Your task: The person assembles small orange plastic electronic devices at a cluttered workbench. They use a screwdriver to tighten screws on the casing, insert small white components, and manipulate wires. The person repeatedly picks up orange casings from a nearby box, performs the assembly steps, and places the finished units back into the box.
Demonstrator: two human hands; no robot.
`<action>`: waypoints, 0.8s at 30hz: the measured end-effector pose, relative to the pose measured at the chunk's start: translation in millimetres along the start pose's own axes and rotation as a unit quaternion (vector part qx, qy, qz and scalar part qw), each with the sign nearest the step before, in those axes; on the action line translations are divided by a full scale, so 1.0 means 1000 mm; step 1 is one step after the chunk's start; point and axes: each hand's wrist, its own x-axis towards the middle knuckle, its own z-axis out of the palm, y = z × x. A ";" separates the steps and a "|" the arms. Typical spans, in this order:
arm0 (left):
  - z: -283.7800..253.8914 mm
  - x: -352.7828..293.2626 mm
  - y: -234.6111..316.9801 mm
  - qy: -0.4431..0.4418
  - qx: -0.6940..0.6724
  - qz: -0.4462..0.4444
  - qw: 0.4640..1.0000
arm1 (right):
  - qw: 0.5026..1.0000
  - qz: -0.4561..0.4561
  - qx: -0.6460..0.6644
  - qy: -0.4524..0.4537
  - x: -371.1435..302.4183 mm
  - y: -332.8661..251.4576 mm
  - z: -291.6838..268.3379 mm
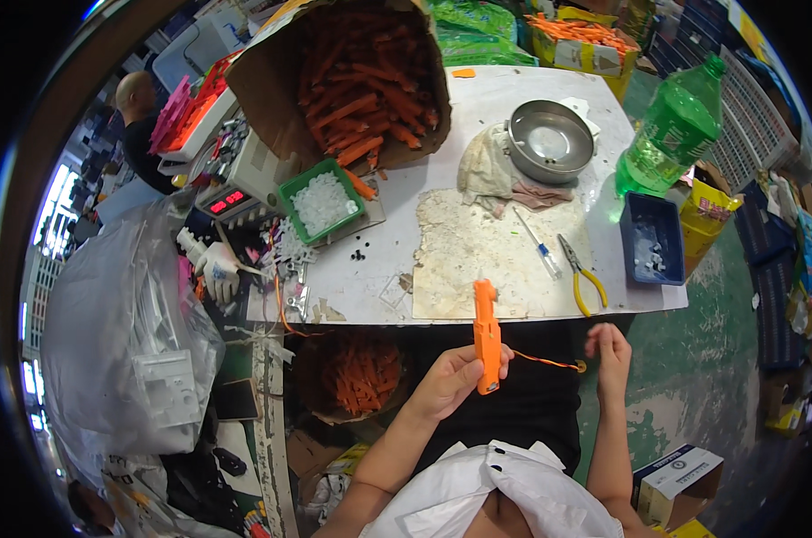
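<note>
My left hand (458,380) is closed around a long, narrow orange plastic housing (487,345), which stands upright just off the table's front edge. Twisted orange and dark wires (545,360) run from the housing toward the right and end in a small round brass-coloured disc (582,366). To the right of that disc, apart from it, is my right hand (610,348), its fingers curled together; whatever they may hold is hidden. Beyond the hands, yellow-handled pliers (584,280) and a thin blue-and-clear pen-like tool (542,247) lie on the table.
A cardboard box (272,99) spills orange housings at the back. Around the white table (478,90) are a green tray (334,230) of translucent pieces, a metal bowl (550,170), a cloth (487,166), a blue bin (650,206), a green bottle (679,125) and a digital-display unit (236,204).
</note>
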 end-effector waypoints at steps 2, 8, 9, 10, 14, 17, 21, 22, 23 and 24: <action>-0.005 0.002 -0.002 -0.009 -0.014 0.009 1.000 | 0.995 0.060 -0.054 0.062 -0.009 0.065 -0.033; -0.008 0.011 0.006 0.020 -0.005 0.015 1.000 | 0.942 0.331 0.042 0.040 -0.026 0.115 -0.048; -0.008 0.009 0.007 0.014 -0.001 0.025 1.000 | 0.933 0.350 0.080 0.024 -0.019 0.124 -0.056; -0.009 0.010 0.008 0.007 0.003 0.036 0.999 | 0.923 0.365 0.118 0.007 -0.013 0.129 -0.058; -0.006 0.008 0.012 0.032 0.034 0.058 0.997 | 0.935 0.190 0.232 0.188 -0.005 0.133 -0.041; -0.007 0.004 0.009 0.086 0.038 0.080 0.992 | 0.866 0.108 0.428 0.234 -0.002 0.044 -0.008; 0.003 0.013 0.003 0.138 0.080 0.089 0.983 | 0.967 0.034 0.250 -0.022 -0.029 -0.056 0.048; 0.007 0.015 0.004 0.146 0.093 0.087 0.981 | 0.987 0.024 0.151 -0.058 -0.036 -0.067 0.062; 0.010 0.015 0.004 0.157 0.106 0.085 0.978 | 0.993 -0.090 0.000 -0.075 -0.039 -0.070 0.074; 0.015 0.016 0.005 0.171 0.110 0.097 0.974 | 0.963 -0.201 -0.152 -0.090 -0.040 -0.072 0.084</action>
